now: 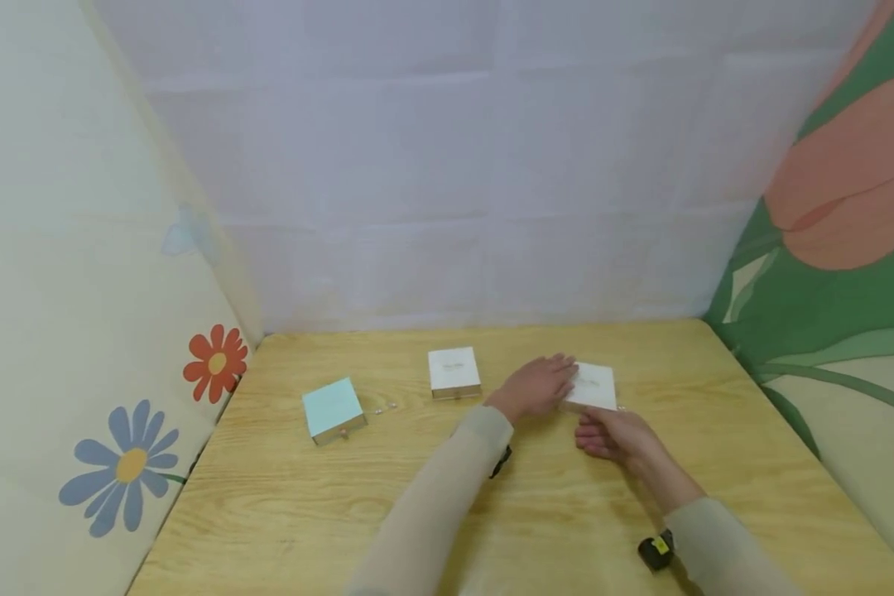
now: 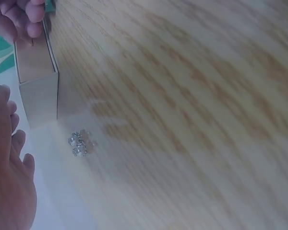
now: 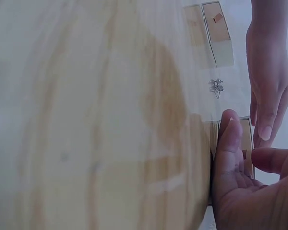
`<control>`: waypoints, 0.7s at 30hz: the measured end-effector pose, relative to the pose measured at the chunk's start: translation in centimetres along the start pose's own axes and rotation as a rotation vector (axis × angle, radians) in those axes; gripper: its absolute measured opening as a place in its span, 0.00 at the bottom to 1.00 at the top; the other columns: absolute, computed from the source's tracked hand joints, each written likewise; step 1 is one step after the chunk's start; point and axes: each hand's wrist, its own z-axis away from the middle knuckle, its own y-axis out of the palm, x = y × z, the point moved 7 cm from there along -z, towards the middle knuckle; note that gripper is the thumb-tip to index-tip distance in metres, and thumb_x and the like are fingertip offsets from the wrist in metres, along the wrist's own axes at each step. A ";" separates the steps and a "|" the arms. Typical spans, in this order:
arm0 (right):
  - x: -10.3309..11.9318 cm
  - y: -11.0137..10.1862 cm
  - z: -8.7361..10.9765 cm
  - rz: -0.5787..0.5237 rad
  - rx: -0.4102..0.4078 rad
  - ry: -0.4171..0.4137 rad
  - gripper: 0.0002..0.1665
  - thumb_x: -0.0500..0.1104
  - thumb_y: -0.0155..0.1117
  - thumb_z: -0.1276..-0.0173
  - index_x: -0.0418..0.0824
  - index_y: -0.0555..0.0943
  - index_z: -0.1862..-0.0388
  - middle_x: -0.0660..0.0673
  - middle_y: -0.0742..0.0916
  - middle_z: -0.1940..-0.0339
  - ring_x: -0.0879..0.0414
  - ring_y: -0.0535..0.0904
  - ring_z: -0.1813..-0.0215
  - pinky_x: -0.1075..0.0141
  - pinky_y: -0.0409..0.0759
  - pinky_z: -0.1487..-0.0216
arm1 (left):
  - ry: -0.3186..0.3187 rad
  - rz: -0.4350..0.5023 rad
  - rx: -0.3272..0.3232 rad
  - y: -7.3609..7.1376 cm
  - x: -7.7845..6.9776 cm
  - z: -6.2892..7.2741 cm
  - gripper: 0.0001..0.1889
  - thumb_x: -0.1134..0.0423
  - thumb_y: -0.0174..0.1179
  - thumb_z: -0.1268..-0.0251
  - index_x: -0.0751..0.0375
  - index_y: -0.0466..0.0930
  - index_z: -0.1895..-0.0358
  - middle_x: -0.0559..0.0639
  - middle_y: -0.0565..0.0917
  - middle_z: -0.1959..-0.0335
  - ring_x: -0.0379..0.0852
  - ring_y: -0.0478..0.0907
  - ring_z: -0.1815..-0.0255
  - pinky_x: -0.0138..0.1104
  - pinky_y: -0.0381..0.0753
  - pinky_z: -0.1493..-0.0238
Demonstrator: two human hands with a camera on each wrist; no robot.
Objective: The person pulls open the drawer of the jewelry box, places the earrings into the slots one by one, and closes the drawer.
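Note:
A white drawer-style box (image 1: 592, 386) with faint lettering on its lid lies at the right of the table. My left hand (image 1: 538, 386) reaches to its left side, straight fingers touching the lid's edge. At the front, my right hand (image 1: 617, 437) has thumb and fingers pinched at the small pull tab (image 3: 245, 154) on the drawer face. The drawer front (image 2: 34, 60) sits flush within the sleeve. Sparkling silver earrings (image 2: 78, 144) lie on the table left of this box; in the head view the left hand and arm hide them.
A second white box (image 1: 453, 372) stands at the back middle. Farther left is a turquoise box (image 1: 333, 410) with a front tab, small shiny pieces (image 1: 385, 408) beside it. Another tiny shiny piece (image 1: 622, 407) shows at the right box's right edge. A white cloth backdrop (image 1: 447, 165) rises behind the table.

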 end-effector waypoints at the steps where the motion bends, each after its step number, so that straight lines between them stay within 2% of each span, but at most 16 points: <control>1: 0.0 0.1 0.0 -0.002 0.001 -0.002 0.19 0.41 0.52 0.21 0.22 0.77 0.48 0.44 0.91 0.70 0.55 0.89 0.69 0.64 0.89 0.64 | -0.002 0.001 0.005 0.1 0.0 -0.1 0.28 0.49 0.29 0.14 0.50 0.53 0.18 0.42 0.53 0.17 0.41 0.47 0.17 0.35 0.48 0.18; 8: 0.2 0.2 -0.3 -0.003 -0.045 0.012 0.19 0.41 0.52 0.20 0.23 0.78 0.49 0.45 0.90 0.72 0.56 0.89 0.70 0.66 0.89 0.65 | 0.018 0.019 0.002 0.1 0.0 -0.5 0.27 0.50 0.30 0.14 0.52 0.54 0.19 0.44 0.55 0.18 0.43 0.49 0.17 0.37 0.49 0.18; 14: 0.4 0.5 -0.5 -0.017 -0.030 0.016 0.19 0.40 0.51 0.20 0.22 0.76 0.48 0.45 0.90 0.73 0.56 0.88 0.71 0.66 0.89 0.65 | 0.028 0.019 0.001 0.6 0.5 -0.9 0.27 0.50 0.31 0.14 0.52 0.53 0.18 0.44 0.54 0.18 0.43 0.48 0.17 0.36 0.49 0.18; 21: -0.2 0.2 -0.7 -0.051 -0.065 0.043 0.13 0.37 0.54 0.23 0.28 0.80 0.56 0.45 0.89 0.75 0.58 0.87 0.74 0.68 0.88 0.68 | 0.045 0.022 0.008 1.1 0.3 -0.9 0.28 0.49 0.31 0.14 0.51 0.52 0.18 0.42 0.53 0.17 0.42 0.46 0.17 0.34 0.47 0.18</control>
